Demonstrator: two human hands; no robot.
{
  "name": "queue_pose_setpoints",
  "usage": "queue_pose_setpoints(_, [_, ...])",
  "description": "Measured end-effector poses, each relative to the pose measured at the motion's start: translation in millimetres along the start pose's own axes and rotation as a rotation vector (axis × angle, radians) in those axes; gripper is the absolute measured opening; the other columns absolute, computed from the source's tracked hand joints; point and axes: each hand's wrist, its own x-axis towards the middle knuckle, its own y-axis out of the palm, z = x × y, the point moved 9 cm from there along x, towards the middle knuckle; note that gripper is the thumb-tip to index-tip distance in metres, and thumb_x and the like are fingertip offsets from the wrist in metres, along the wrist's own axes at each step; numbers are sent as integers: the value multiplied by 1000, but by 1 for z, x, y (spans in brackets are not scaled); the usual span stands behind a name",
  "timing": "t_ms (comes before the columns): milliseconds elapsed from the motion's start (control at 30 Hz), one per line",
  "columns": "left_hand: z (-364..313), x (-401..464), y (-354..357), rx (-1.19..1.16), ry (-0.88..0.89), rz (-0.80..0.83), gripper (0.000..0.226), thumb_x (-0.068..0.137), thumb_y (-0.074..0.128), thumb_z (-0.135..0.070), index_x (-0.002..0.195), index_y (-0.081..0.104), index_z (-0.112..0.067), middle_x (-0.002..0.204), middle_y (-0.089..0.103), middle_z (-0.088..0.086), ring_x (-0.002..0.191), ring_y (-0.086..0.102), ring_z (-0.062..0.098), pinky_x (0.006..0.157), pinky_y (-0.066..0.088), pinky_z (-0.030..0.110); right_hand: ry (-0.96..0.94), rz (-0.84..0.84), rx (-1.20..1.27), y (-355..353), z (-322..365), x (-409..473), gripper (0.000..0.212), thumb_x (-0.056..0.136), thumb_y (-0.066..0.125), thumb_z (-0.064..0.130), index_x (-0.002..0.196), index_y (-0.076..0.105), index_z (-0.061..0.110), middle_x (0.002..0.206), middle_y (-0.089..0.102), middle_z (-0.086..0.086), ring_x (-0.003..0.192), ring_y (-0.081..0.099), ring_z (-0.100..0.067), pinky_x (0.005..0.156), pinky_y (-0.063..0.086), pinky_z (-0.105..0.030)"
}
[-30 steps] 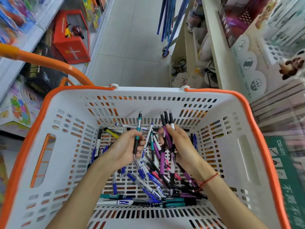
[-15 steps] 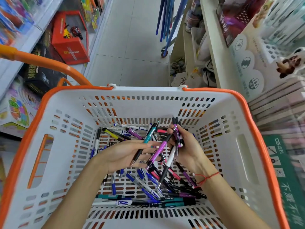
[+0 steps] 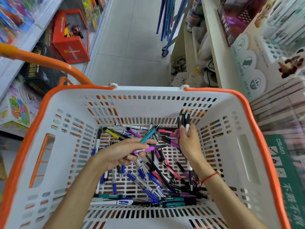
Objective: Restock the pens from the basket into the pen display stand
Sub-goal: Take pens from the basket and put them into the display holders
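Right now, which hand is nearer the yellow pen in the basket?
Left. The left hand lies just below the yellow pen, holding two pens; the right hand is across the basket, gripping a bundle.

A pale tiled floor (image 3: pixel 132 47) runs up the aisle in even daylight. Left, white shelves (image 3: pixel 19 52) hold toy boxes, a red box (image 3: pixel 71 45) and a black box (image 3: pixel 41 73). Right, a cream shelf unit (image 3: pixel 212 52) carries stock; blue poles (image 3: pixel 168 19) lean beside it.
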Motion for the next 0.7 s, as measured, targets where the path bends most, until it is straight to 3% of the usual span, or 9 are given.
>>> queue_pose_setpoints(133, [4,-1,0,-71,-50,8,25,96,54,-23,117,68,-23,62,47,-7,41,26,1,38,15,14,43,186,138,8,7,1,16,105,35,19,93,39,9,70,47,-3,50,41,-9,46,37,-18])
queue_pose_setpoints(300, [3,-3,-1,-214,-53,17,23,95,53,-20,112,68,-16,62,45,-6,42,26,1,38,14,14,184,387,218,2,4,2,31,103,43,32,83,46,9,58,44,0,41,34,-8,41,32,-16])
queue_pose_setpoints(400, [3,-3,1,-306,-37,47,22,93,56,-23,110,63,-11,66,45,-4,47,30,3,39,14,15,187,503,92,-2,2,0,38,103,41,34,77,50,8,49,42,2,38,32,-8,39,30,-16])
queue_pose_setpoints(500, [-3,-5,6,-510,0,144,55,73,79,-30,116,55,-5,74,49,0,53,33,4,41,15,14,181,646,-190,6,-7,-11,37,104,37,30,91,57,2,42,43,9,36,35,-6,39,30,-15])
queue_pose_setpoints(567, [-6,-7,6,-544,26,165,70,56,92,-23,115,59,-3,76,52,0,55,35,3,42,16,13,158,649,-240,15,-8,-15,37,105,36,28,98,56,-3,41,43,10,36,35,-5,40,30,-16])
queue_pose_setpoints(633, [-8,-9,6,-514,46,151,51,55,94,-18,100,72,-4,71,51,-2,52,36,1,41,17,11,61,610,-205,25,4,-17,34,104,39,28,100,50,-4,43,39,11,37,36,-6,41,31,-17])
queue_pose_setpoints(700, [-11,-9,7,-486,58,111,20,77,76,-20,90,73,-6,69,47,-4,49,32,2,39,15,12,-26,634,-149,36,16,-23,26,104,41,26,95,46,2,47,38,11,40,36,-6,43,32,-17])
